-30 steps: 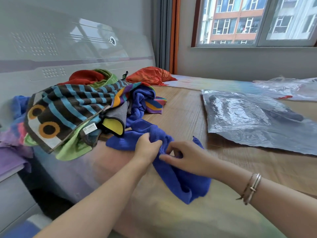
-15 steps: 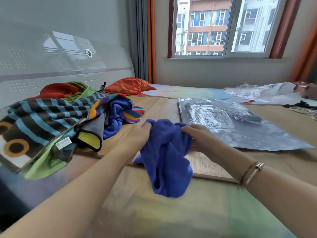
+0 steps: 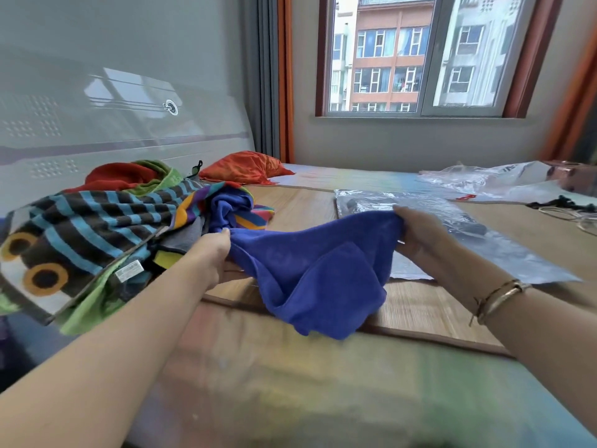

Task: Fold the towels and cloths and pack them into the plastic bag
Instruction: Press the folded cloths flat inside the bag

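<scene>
A blue cloth [image 3: 316, 273] hangs stretched between my hands above the bed's woven mat [image 3: 300, 208]. My left hand [image 3: 211, 250] grips its left top corner and my right hand [image 3: 420, 236] grips its right top corner, with the lower part sagging in folds onto the mat. A clear plastic bag [image 3: 504, 250] lies flat on the mat behind my right hand, with something dark inside it. At the left lies a pile of towels: a striped brown and blue towel [image 3: 84, 227], a second blue cloth [image 3: 229, 208], a green cloth [image 3: 87, 305] and a red cloth [image 3: 119, 177].
An orange cloth [image 3: 245, 168] lies near the headboard [image 3: 97, 124]. Another crumpled clear plastic bag [image 3: 484, 181] sits at the far right, with black cords [image 3: 565, 205] beside it. A window [image 3: 416, 53] fills the far wall. The bed's near edge [image 3: 290, 399] is close to me.
My hands have moved apart and lifted, spreading the bunched blue cloth wide between them. The camera view has swung right and up toward the window.
</scene>
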`<state>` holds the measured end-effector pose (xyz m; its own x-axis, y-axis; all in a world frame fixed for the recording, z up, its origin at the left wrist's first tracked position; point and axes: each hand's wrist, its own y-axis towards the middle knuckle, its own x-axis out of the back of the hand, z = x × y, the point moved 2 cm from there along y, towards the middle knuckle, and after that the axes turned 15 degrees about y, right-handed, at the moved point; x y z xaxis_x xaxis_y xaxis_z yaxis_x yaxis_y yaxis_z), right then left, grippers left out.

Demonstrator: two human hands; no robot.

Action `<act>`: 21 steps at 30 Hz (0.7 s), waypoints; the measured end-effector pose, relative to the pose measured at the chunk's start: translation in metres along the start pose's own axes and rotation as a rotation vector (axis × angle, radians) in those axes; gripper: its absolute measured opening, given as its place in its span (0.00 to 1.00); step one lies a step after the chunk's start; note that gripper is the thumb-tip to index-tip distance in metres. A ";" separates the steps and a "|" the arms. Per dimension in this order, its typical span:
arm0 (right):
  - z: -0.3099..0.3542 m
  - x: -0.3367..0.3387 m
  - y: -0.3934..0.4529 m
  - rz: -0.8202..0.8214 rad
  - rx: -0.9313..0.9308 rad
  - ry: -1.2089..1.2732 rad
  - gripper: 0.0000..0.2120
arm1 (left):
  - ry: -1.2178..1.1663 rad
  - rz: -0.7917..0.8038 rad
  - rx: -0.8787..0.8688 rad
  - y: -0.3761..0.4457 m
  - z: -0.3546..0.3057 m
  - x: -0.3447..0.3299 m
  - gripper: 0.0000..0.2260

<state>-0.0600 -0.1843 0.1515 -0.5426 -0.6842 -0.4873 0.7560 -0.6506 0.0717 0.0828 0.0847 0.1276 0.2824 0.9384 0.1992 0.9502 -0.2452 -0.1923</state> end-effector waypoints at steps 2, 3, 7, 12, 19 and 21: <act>0.012 -0.006 -0.003 0.013 0.057 -0.015 0.07 | -0.102 0.082 0.003 -0.006 -0.014 0.002 0.17; 0.019 -0.009 -0.004 0.019 0.083 -0.035 0.06 | -0.127 0.123 -0.008 -0.010 -0.022 0.005 0.16; 0.047 -0.020 -0.009 0.075 0.156 -0.057 0.07 | -0.086 0.176 -0.124 -0.028 -0.056 0.020 0.08; 0.071 -0.033 -0.033 0.196 0.268 -0.167 0.24 | 0.126 -0.119 -0.331 -0.031 -0.072 0.033 0.12; 0.076 -0.041 -0.065 0.224 0.429 -0.444 0.21 | 0.810 -0.465 -0.642 -0.046 -0.065 0.050 0.05; 0.076 -0.041 -0.071 0.238 0.462 -0.497 0.17 | 0.919 -0.511 -0.672 -0.050 -0.061 0.051 0.05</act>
<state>-0.1196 -0.1348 0.2330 -0.5677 -0.8225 0.0337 0.7022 -0.4625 0.5413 0.0577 0.1295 0.2062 -0.4082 0.5118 0.7559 0.7811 -0.2328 0.5794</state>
